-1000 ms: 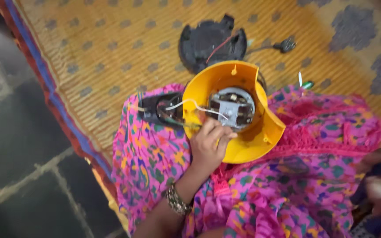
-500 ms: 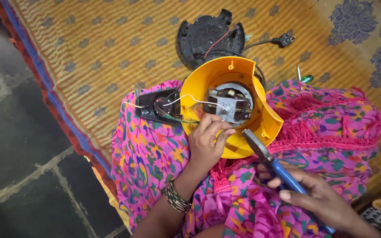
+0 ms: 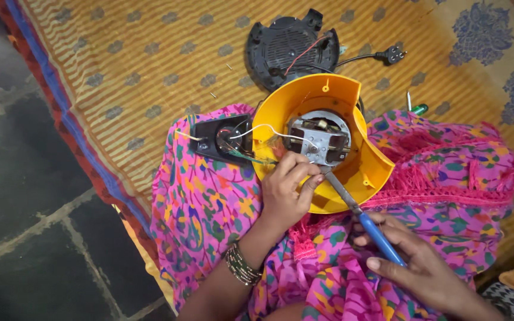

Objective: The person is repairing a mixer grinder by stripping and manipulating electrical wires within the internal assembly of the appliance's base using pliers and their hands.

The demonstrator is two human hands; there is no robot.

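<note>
Centrally, the yellow housing (image 3: pixel 352 172) lies on the lap (open side up), its motor (image 3: pixel 319 138) inside. Left hand (image 3: pixel 287 190) pinches wires at the motor's edge; right hand (image 3: pixel 423 267) grips blue-handled pliers (image 3: pixel 361 217), tip touching the motor.

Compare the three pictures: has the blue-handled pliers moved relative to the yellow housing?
Yes. The blue-handled pliers, held in the right hand, came in from the lower right; their tip now reaches the grey motor inside the yellow housing.
</note>
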